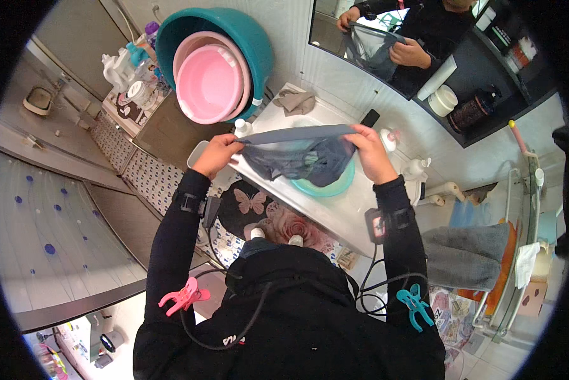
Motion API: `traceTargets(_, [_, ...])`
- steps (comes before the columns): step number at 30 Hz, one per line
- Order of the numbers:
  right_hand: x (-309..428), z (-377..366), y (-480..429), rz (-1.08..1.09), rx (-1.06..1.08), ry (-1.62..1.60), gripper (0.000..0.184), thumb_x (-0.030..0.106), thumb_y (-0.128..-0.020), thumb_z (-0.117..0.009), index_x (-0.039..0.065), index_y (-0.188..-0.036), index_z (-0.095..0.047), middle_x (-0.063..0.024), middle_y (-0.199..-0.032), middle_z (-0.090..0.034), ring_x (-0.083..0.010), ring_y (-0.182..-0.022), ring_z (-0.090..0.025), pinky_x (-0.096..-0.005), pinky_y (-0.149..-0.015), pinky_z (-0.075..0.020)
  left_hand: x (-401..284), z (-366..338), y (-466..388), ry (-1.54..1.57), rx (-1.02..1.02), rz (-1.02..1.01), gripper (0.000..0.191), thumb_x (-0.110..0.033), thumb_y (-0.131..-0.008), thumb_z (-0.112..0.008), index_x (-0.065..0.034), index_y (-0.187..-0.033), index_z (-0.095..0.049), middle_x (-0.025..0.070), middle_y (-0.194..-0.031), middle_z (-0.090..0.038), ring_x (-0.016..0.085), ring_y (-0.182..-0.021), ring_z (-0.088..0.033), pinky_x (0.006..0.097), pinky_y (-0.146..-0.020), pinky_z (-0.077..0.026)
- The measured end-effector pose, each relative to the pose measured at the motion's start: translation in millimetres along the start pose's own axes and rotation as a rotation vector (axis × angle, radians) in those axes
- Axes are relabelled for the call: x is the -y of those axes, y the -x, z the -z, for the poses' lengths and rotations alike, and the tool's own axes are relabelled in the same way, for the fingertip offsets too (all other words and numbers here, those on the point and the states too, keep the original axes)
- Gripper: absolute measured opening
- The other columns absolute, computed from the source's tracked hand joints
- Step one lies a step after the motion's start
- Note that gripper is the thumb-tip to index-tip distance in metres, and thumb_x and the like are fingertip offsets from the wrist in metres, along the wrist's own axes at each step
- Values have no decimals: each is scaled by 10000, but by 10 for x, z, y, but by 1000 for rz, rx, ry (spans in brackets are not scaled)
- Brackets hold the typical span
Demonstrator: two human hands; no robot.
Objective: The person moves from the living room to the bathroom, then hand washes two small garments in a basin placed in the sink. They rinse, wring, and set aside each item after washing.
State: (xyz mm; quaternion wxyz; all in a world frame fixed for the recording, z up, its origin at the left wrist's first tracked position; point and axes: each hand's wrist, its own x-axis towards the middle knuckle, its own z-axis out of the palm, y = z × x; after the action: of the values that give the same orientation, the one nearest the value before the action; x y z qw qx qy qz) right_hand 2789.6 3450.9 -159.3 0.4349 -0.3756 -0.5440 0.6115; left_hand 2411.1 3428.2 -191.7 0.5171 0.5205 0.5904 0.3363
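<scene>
Above a white washbasin counter [355, 213], a thin grey-blue cloth garment [289, 159], which looks like underwear, hangs stretched by its waistband. My left hand [219, 154] pinches one end of that band and my right hand [372, 154] grips the other. The lower part droops in loose folds over a turquoise plastic basin [344, 183] in the sink. What the basin holds is mostly hidden behind the cloth. A crumpled taupe cloth [298, 102] lies at the counter's far left corner.
Nested pink washtubs [211, 85] and a large teal tub [261, 42] lean behind the counter's left. A white bottle [242, 127] stands near my left hand; pump bottles [413, 168] sit at right. A mirror cabinet [436, 102] juts from the wall. Grey towels [469, 251] hang at right.
</scene>
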Motion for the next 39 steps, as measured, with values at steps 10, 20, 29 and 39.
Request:
traceTargets(10, [162,-458,247,-341,500,1825,290,296,-652,-683,37,-773,-735,-188,-738,-693,-351,-762,-692,-442,-691,-538,59,251,11,-1571,99,-329,158,-226,-804,-653,-135,-880,-758,126,-953,-711,304,-942,-673,462,-815,-457])
traceTargets(20, [-74,-331,519,438,-152,1488,159,152,-736,-706,29,-832,-676,-105,-893,-676,-296,-954,-612,-416,-858,-440,141,309,-99,-800,-329,-667,210,-141,-756,-691,62,-720,-651,152,-978,-715,313,-921,-671,414,-861,-523])
traceTargets(29, [-529,-315,703,-137,-440,876,270,196,-785,-743,-37,-891,-655,-164,-813,-670,-269,-681,-658,-366,-651,-528,153,-350,-282,259,454,-4,277,-85,-874,-702,48,-1116,-721,13,-892,-700,64,-774,-602,222,-722,-487])
traceTargets(39, [-601,-217,141,292,-177,579,272,130,-773,-737,-27,-982,-660,-180,-1144,-629,-309,-1048,-648,-399,-878,-528,-286,-1561,-734,378,552,72,274,-112,-933,-689,-13,-1171,-594,35,-1052,-660,96,-915,-617,263,-832,-505])
